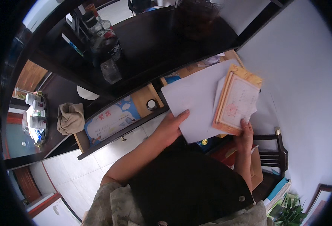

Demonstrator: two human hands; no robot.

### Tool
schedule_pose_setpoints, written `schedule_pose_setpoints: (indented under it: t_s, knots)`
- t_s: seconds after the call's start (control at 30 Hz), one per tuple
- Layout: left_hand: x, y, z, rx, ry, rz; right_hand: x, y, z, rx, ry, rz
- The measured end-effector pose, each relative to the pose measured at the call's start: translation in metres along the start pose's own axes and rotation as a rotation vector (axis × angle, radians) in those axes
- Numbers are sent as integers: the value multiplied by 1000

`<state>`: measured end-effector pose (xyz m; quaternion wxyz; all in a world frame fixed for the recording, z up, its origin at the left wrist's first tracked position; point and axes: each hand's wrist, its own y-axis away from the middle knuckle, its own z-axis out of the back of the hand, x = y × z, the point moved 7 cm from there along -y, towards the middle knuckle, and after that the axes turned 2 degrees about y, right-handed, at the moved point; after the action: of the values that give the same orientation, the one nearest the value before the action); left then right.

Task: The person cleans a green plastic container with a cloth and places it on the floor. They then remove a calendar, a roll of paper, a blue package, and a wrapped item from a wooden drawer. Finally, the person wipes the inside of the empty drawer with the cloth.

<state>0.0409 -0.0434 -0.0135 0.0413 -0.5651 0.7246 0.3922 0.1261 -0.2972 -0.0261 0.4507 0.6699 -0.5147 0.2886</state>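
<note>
My left hand (pixel 173 127) grips the near-left edge of a large white sheet or stack of paper (pixel 191 96), thumb on top. At its right edge, my right hand (pixel 245 132) pinches a gold-bordered certificate-like card (pixel 240 99) with a red stamp mark, lying over smaller white papers (pixel 218 96). The papers are above an open drawer with a pale wood side (pixel 235 56), which they largely cover. Left of my hands, another open drawer (pixel 143 103) contains a blue-bordered printed certificate (pixel 112 118) and a small round container with a white top (pixel 151 104).
Glass bottles (pixel 101 36), a clear cup (pixel 111 71) and a large dark-filled jar (pixel 197 19) stand on the dark cabinet top (pixel 149 39). A bundled beige cloth (pixel 70 118) rests by the left drawer. A dark wooden chair (pixel 281 152) and leafy plant (pixel 288 209) are at right.
</note>
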Motion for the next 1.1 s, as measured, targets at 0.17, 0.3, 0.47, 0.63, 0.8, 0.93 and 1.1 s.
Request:
schedule_pose_setpoints:
  t_s: [0.17,0.3,0.47,0.63,0.8,0.93,1.1]
  knots:
    - [-26,-11,67,-271,-171,-220,10,18,10,-145,171,128]
    - [-42,5,84,-290,-184,-259,26,17,3,-89,220,201]
    - [-58,37,92,-394,-709,-477,9,12,-51,111,-85,0]
    - [-75,112,-36,59,-1530,-1383,-47,3,-34,98,-232,-226]
    - [-53,120,-48,243,-1751,-1423,-33,3,-44,112,18,-48]
    - [-27,88,-27,359,-1897,-1264,-41,8,-60,78,106,-192]
    - [-24,81,-13,368,-1924,-1199,-64,13,-72,183,99,-302]
